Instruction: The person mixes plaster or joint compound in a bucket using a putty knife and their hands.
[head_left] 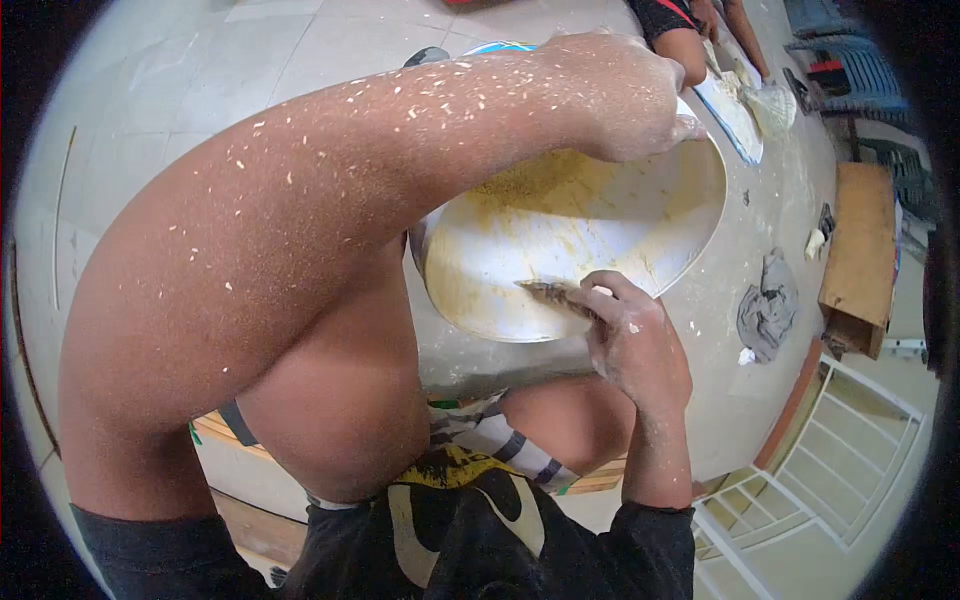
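Note:
A large white basin (640, 215) tilts toward me, its inner wall smeared with yellow residue and a patch of yellow-brown crumbs partly hidden under my left forearm. My left hand (635, 95) is at its far rim, the thumb bent over the edge; the other fingers are mostly hidden. Pale flakes cover my left arm. Over the near side of the basin, my right hand (640, 340) pinches a small dark tool (560, 293), its pointed tip close to the inner wall.
A co-worker's knee and hands (705, 18) are at the top right beside a tray (730, 115) of pale material. A grey rag (768, 308) lies on the floor. Farther right are a wooden box (858, 240), stacked blue chairs (855, 65) and a white metal rack (850, 440).

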